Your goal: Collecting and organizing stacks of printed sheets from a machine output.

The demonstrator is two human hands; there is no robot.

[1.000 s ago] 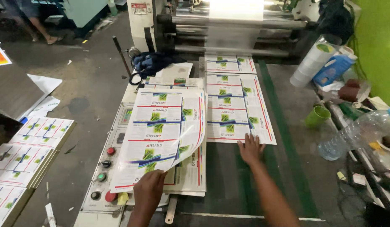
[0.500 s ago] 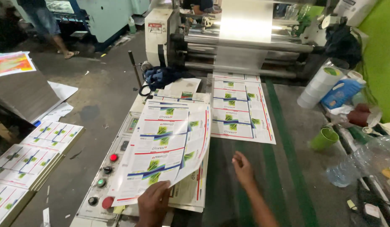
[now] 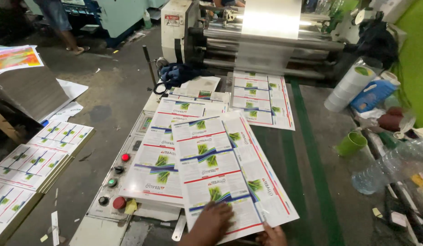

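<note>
Now the glossy white printed sheet with green leaf pictures and red and blue bands (image 3: 229,175) lay swung across the green feed table (image 3: 311,182), its near edge toward the person, whereas half a second before it had hung curled over the stack and a second before the right hand had been flat on the sheets farther up the table. The left hand (image 3: 210,225) rested spread, palm down, on the sheet's near end; the right hand (image 3: 271,236), only partly in view at the bottom, touched the sheet's near right corner, though whether it pinched the edge could not be told. Judging by this, a single sheet had been peeled off and was being squared for feeding. Left of that sheet lay the stack of matching printed sheets (image 3: 159,166), and beyond the stack's left edge the grey control panel with red and green buttons (image 3: 115,182). Beyond the sheet, earlier sheets (image 3: 261,98) ran under the shiny steel rollers of the machine (image 3: 270,43). Right of the sheet stood a green plastic cup (image 3: 351,143).
</note>
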